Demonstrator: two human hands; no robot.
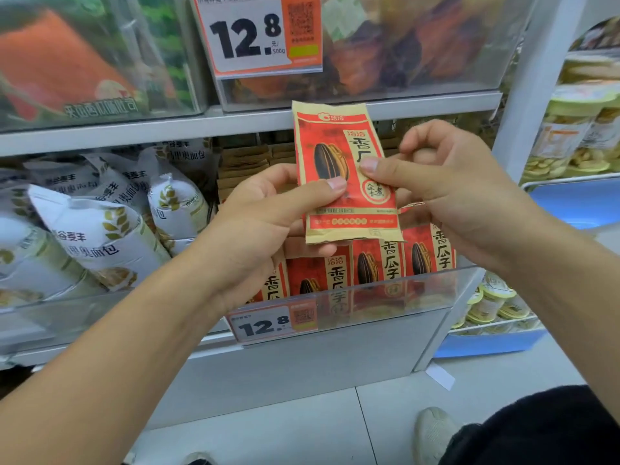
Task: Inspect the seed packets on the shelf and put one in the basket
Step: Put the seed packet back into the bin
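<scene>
A red and tan sunflower seed packet [339,152] is held upright in front of the shelf, its printed face toward me. My left hand [265,216] grips its lower left side, thumb across the front. My right hand [446,186] pinches its right edge with thumb on the front and fingers curled behind. Below it, more of the same seed packets [379,263] stand in a clear plastic bin [385,297] on the shelf. No basket is in view.
White bread bags [100,226] fill the bin to the left. A price tag reading 12.8 [271,322] hangs on the bin front, another [255,35] above. Jars of snacks [570,135] stand on the right-hand shelf. My shoe [432,431] rests on the tiled floor.
</scene>
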